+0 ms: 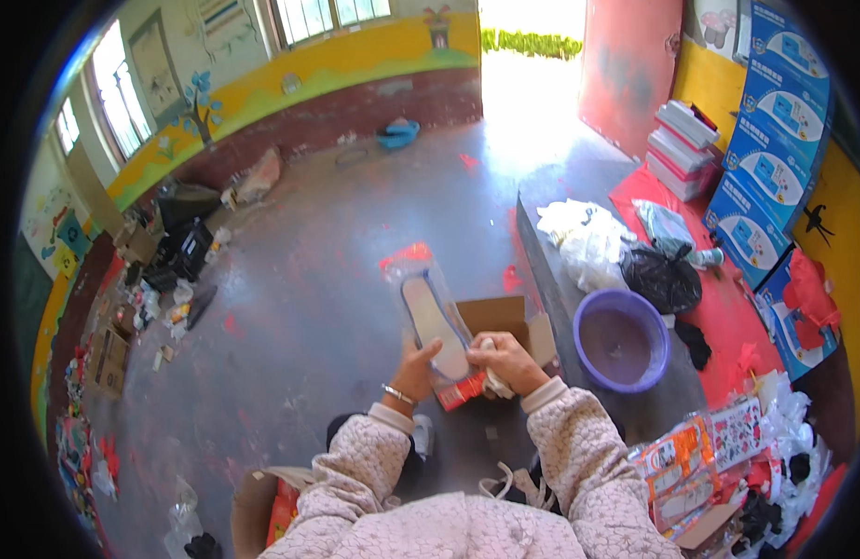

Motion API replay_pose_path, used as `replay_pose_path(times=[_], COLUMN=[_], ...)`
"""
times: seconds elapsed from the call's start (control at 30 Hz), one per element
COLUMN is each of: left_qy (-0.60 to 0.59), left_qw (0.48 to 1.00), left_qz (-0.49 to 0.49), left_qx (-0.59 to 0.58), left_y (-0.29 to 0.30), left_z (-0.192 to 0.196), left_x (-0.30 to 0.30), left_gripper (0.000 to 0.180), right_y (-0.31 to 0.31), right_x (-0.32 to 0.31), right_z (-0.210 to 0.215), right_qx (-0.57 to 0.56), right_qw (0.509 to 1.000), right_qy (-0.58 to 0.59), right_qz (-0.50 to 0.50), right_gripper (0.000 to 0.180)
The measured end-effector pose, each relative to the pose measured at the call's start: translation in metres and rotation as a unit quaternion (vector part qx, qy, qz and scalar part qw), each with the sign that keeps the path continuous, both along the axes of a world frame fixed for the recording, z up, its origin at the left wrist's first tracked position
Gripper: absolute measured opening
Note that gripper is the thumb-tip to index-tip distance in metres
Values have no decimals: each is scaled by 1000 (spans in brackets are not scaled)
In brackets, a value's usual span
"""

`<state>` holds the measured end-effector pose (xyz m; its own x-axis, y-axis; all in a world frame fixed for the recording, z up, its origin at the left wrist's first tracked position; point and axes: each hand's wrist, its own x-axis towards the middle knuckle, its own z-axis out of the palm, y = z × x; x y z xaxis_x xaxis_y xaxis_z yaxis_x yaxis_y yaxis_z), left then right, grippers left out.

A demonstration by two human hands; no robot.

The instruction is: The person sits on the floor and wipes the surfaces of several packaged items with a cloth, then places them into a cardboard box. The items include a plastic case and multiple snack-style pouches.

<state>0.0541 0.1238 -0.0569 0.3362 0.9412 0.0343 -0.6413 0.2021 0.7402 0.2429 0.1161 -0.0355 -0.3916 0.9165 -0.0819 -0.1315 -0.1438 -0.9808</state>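
From where I stand, everything centres on the open carton (pixel 542 340): the clear-wrapped insole (pixel 428 317) is up in the person's grasp, just left of it and partly overlapping its near edge to the eye. The left hand (pixel 414 373) has its thumb pressed on the wrapper, the other fingers mostly hidden behind it. The right hand (pixel 510 363), in front of the carton, is curled tight around a crumpled pale cloth (pixel 495 384); whether it also touches the wrapper I can't tell. The purple basin (pixel 626 386) sits right of the carton. I'd judge this to be wiping or straightening one package, which calls for a steady left pinch and light right-hand strokes, keeping the film flat.
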Motion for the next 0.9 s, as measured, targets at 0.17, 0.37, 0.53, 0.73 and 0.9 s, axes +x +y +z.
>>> replay_pose_path(times=[0.17,0.37,0.53,0.73,0.9], left_qy=[-91,-110,-120,-59,-2], left_qw=[995,990,977,970,980], left_qz=[-34,-71,-140,-210,-188], left_qx=[-28,-49,-106,-110,-67], left_y=[7,8,5,-18,-16], left_z=[1,13,-4,18,16], left_x=[9,-3,6,10,9], left_gripper=[54,57,56,67,84], right_y=[-5,10,-6,36,50], right_x=[-9,41,-9,15,66], right_z=[-14,13,41,8,5], right_qx=[41,51,450,456,240], right_qw=[990,980,823,744,783], right_qy=[-134,-76,-185,-317,-272], right_qz=[-36,-176,-294,-371,-505], right_gripper=[19,15,10,18,13])
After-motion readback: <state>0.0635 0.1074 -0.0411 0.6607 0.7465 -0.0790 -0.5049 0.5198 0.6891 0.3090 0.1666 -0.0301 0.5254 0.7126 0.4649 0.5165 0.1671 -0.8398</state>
